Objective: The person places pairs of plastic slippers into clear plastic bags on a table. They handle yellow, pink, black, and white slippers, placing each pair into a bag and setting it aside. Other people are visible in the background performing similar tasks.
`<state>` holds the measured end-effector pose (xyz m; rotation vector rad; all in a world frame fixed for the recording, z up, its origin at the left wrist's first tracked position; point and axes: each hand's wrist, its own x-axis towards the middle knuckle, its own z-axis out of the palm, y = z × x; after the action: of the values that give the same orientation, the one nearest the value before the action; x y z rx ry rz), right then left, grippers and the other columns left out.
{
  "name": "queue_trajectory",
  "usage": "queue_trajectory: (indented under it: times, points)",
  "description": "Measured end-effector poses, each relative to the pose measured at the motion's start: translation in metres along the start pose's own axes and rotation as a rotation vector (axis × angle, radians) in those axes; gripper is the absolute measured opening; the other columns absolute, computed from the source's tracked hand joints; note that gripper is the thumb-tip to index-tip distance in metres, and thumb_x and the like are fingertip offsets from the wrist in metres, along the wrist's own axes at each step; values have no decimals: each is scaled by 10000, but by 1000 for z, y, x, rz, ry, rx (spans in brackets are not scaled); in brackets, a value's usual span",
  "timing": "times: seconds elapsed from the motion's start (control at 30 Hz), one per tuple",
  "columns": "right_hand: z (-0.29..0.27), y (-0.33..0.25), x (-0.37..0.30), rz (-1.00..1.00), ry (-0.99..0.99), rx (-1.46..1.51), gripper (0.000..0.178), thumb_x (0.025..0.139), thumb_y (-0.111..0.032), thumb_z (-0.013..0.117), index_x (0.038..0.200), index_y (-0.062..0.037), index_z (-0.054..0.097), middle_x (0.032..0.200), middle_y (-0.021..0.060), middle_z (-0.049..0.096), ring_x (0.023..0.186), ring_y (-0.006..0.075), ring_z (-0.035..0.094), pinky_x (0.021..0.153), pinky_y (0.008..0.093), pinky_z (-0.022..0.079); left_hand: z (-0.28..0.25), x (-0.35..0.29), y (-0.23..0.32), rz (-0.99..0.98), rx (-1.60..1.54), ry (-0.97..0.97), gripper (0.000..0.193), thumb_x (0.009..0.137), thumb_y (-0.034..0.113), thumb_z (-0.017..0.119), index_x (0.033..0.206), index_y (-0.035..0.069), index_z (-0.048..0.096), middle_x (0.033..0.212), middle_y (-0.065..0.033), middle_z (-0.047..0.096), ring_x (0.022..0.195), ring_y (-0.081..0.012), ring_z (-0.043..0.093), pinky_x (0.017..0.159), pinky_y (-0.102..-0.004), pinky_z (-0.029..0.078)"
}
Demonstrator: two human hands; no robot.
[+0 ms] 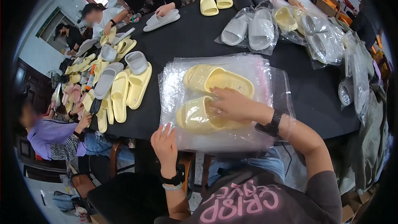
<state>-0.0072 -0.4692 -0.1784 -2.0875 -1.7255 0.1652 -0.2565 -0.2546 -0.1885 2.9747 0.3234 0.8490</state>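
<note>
A pair of pale yellow slippers (217, 81) lies side by side in a clear plastic bag (265, 68), with the toes toward the left. The bag rests on a stack of similar clear bags (174, 83) at the table's near edge. Reaching in from the right, my right hand (232, 104) lies over the slippers with its fingers spread, touching them near their foot openings. Clear film shows around that wrist. At the stack's near left corner, my left hand (163, 143) has its fingertips closed on the edge of a plastic bag.
Loose yellow and grey slippers (120, 93) crowd the black table (182, 33) at left. Bagged grey slippers (262, 29) lie at far right, and an unbagged yellow pair (217, 4) at the back. Co-workers sit around; one person's hand (166, 10) touches a grey slipper (161, 21).
</note>
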Motion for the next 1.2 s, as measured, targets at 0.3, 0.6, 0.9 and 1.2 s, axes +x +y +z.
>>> queue_trajectory:
  times: [0.3, 0.6, 0.9, 1.2]
  points:
    - [-12, -4, 10, 134, -112, 142, 372, 964, -292, 570, 1325, -238, 642, 1477, 68, 497, 1325, 337, 428, 1080, 546, 302, 1, -14, -15, 26, -196, 2, 278, 843, -68, 560, 1053, 8, 724, 1144, -117, 723, 1165, -270, 652, 1054, -464, 454]
    - [-43, 31, -80, 71, 71, 267, 299, 952, -225, 582, 1212, -112, 675, 1390, 85, 558, 1268, 297, 481, 1064, 463, 329, -6, -22, -19, 11, -136, 8, 221, 865, -59, 587, 1019, 28, 719, 1119, -123, 731, 1188, -286, 645, 1084, -488, 431]
    - [-84, 29, -208, 445, 246, 392, 233, 950, -76, 607, 1159, 11, 663, 1388, 145, 538, 1250, 303, 492, 1047, 380, 403, -12, -21, -17, -17, -85, -37, 225, 862, -53, 588, 1031, 25, 714, 1107, -129, 733, 1183, -303, 646, 1094, -497, 418]
    - [-126, -31, -269, 560, 962, 481, 349, 1020, -181, 516, 1251, 49, 639, 1457, 150, 466, 1374, 272, 411, 1142, 380, 275, -33, -11, -4, -15, 13, -159, 264, 845, -62, 576, 1072, 2, 695, 1275, -175, 648, 1295, -354, 544, 1142, -515, 355]
